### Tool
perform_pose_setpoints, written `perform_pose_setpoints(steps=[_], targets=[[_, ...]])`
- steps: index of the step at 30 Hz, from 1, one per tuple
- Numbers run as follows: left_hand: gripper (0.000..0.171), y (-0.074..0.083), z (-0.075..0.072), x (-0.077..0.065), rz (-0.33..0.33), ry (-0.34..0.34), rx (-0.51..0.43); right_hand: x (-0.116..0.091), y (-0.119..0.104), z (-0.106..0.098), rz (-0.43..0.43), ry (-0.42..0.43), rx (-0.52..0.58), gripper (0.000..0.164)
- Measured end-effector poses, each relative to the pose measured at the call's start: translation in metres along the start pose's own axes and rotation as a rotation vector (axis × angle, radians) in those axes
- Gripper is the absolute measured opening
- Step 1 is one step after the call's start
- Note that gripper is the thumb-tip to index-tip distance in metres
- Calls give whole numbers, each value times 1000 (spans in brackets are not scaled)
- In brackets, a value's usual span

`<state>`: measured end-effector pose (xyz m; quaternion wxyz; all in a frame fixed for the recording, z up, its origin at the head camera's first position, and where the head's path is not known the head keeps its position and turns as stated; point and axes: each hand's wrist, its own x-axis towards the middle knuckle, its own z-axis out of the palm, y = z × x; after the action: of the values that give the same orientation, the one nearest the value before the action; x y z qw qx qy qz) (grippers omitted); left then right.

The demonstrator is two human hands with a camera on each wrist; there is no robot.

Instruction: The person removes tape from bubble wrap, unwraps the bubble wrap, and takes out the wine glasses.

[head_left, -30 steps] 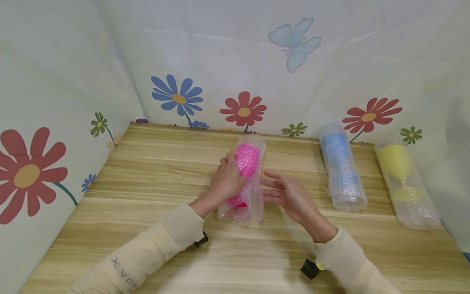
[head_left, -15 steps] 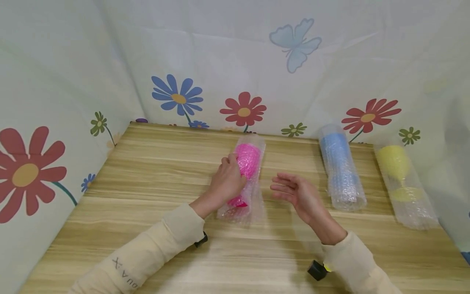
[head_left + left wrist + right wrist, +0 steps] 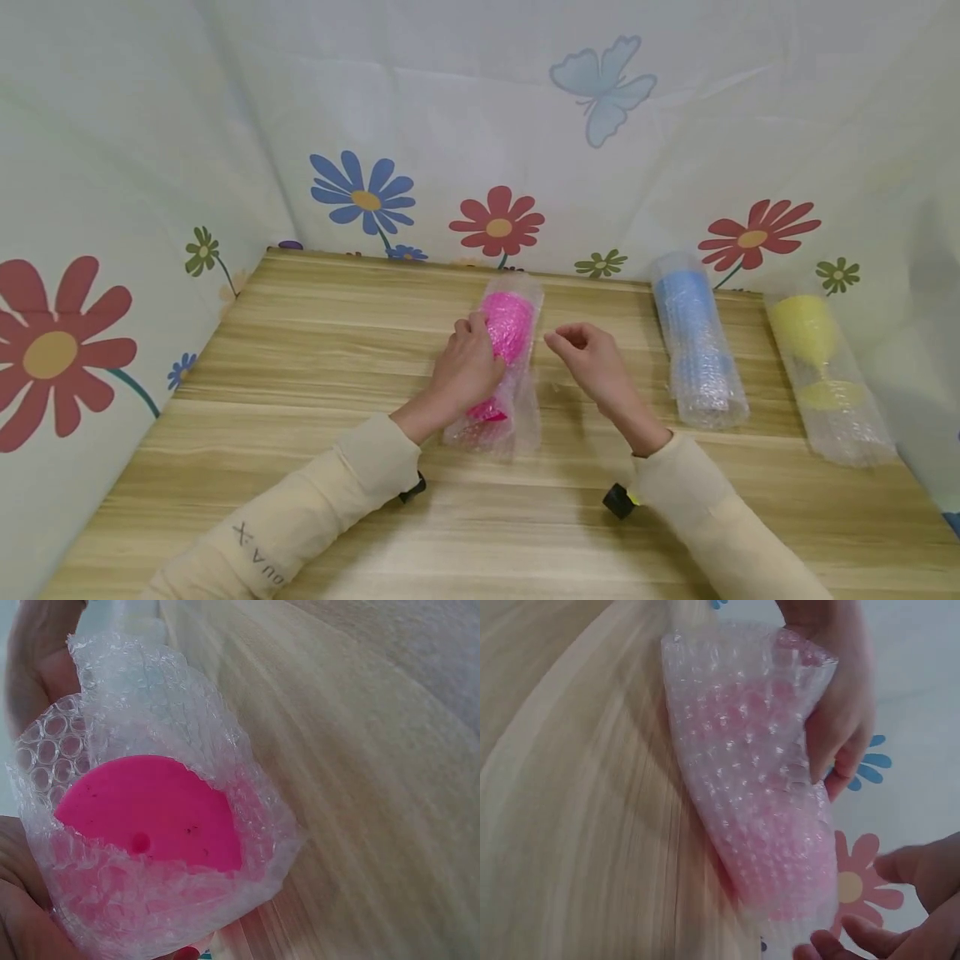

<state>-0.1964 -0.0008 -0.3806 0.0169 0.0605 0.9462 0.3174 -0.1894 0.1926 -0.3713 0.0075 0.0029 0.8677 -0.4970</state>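
The left grip (image 3: 467,362) holds the pink bundle (image 3: 512,325), which lies beneath it on the bench (image 3: 300,350). Just beside, the right grip (image 3: 600,362) has loosely bent fingers, apparently holding nothing. Bubble wrap leaves the pink base (image 3: 150,806) uncovered, so that end seems unclosed. Right of both, the blue bundle (image 3: 701,346) and yellow bundle (image 3: 831,393) look wrapped. Sleeve lettering (image 3: 257,554) behind the left grip includes X.

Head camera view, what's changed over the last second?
The right hand drew right, away from the pink bundle, then came back left and forward beside it. No new grip shows. The left hand still holds the pink bundle; the blue bundle and yellow bundle stayed put.
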Motion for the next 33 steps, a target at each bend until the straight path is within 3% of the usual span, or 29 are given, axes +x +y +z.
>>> perform_pose_setpoints(steps=[4,8,15,24,28,33], targets=[[62,1,1,1,-7,7,5,11,0,13,-10,-104,-22,54],[69,1,1,1,5,13,5,16,-3,21,-18,-161,-11,53],[69,0,-2,2,28,-20,12,19,-3,24,-43,-172,13,45],[85,0,-13,8,-38,-101,-76,20,4,22,-73,-179,55,48],[92,3,-17,9,-52,-110,-71,19,3,21,-71,-198,39,47],[81,3,-17,11,-59,-86,-57,17,3,19,-72,-234,5,45]])
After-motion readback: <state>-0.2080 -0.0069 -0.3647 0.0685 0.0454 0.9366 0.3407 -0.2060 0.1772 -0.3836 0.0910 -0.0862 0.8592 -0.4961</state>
